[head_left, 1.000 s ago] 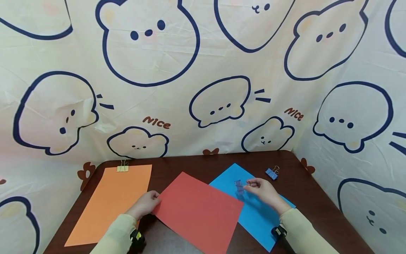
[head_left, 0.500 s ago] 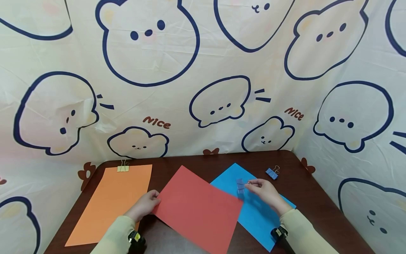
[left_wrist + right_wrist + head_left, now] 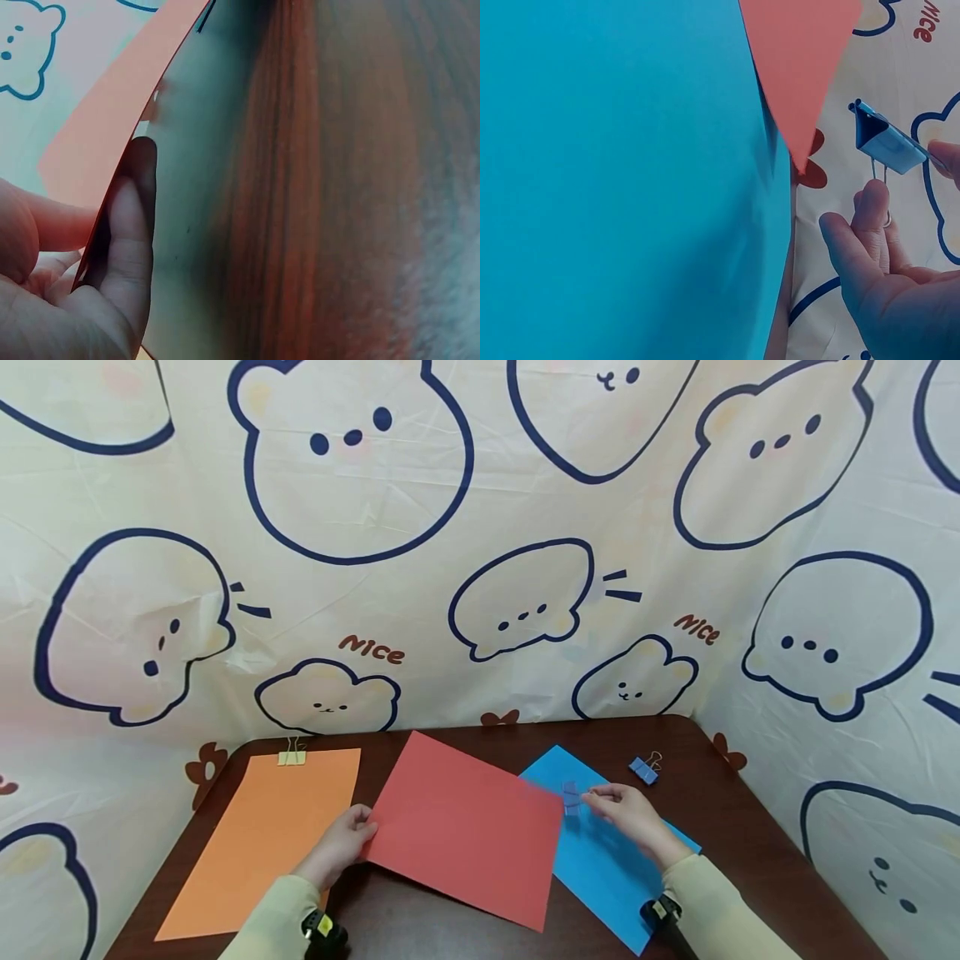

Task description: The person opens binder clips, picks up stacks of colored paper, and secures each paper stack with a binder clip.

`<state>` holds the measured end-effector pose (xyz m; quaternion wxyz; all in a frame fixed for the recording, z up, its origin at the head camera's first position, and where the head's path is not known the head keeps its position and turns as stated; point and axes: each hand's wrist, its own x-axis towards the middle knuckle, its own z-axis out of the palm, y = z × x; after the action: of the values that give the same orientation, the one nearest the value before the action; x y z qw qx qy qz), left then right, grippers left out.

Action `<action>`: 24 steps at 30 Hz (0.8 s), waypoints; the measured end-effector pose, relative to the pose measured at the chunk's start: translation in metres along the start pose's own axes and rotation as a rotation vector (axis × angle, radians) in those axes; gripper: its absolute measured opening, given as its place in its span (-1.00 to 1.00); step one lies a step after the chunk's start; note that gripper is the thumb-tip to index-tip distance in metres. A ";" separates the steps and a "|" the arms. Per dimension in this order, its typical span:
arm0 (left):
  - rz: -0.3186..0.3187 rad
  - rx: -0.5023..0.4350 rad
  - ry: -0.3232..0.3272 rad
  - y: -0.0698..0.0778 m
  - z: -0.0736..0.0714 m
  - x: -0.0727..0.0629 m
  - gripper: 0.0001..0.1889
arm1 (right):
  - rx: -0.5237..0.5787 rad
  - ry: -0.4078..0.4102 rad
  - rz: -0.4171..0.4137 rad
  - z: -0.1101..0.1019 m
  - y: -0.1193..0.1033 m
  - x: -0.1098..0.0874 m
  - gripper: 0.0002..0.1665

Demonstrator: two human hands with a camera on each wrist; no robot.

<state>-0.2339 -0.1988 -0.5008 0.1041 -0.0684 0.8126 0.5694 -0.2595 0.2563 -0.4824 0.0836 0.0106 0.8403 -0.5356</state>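
My left hand (image 3: 343, 843) pinches the left corner of a red sheet of paper (image 3: 465, 831). In the left wrist view the thumb lies on one face and the fingers (image 3: 129, 262) behind it. The sheet is raised at a tilt, its right part overlapping a blue sheet (image 3: 607, 868) on the table. Over the blue sheet, my right hand (image 3: 630, 814) holds a purplish-blue binder clip (image 3: 572, 799) by its wire handles. The right wrist view shows that binder clip (image 3: 892, 146) between thumb and fingers, apart from the red sheet's corner (image 3: 799, 142).
An orange sheet (image 3: 255, 852) lies at the left with a yellow binder clip (image 3: 292, 758) on its far edge. Another blue binder clip (image 3: 643, 770) lies at the back right of the dark brown table (image 3: 420, 927). A patterned curtain (image 3: 420, 693) stands behind.
The red sheet has turned counterclockwise in my left hand; its far corner moved up and left, its near corner rose into view. My right hand and the binder clip have hardly shifted.
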 end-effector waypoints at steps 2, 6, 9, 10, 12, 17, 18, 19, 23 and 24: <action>-0.003 -0.019 0.005 0.000 0.001 0.000 -0.88 | -0.002 0.001 0.010 0.000 0.001 0.000 -0.31; -0.009 -0.036 0.025 -0.002 0.001 -0.001 -0.87 | -0.014 0.002 0.013 0.001 0.002 0.001 -0.32; -0.013 -0.040 0.040 -0.005 0.001 -0.001 -0.86 | -0.014 -0.007 0.006 0.001 0.004 0.002 -0.32; -0.015 -0.045 0.046 -0.005 0.001 -0.002 -0.86 | -0.016 -0.008 0.006 0.001 0.005 0.002 -0.31; -0.017 -0.059 0.050 -0.005 0.002 -0.003 -0.86 | -0.015 -0.008 0.010 0.000 0.006 0.003 -0.31; -0.020 -0.101 0.059 -0.006 0.002 -0.005 -0.85 | -0.019 0.004 0.028 0.000 0.008 0.004 -0.28; -0.018 -0.106 0.059 -0.006 0.002 -0.005 -0.84 | -0.012 0.003 0.029 0.000 0.009 0.005 -0.28; -0.019 -0.114 0.064 -0.007 0.002 -0.005 -0.84 | -0.007 0.002 0.032 0.000 0.009 0.005 -0.28; -0.013 -0.151 0.064 -0.007 0.003 -0.006 -0.82 | 0.056 -0.028 0.042 -0.001 0.012 0.006 -0.31; -0.009 -0.159 0.061 -0.006 0.003 -0.006 -0.82 | 0.078 -0.040 0.045 -0.002 0.013 0.007 -0.33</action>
<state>-0.2260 -0.1980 -0.5061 0.0762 -0.0972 0.7674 0.6292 -0.2653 0.2629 -0.4943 0.1119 0.0223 0.8165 -0.5659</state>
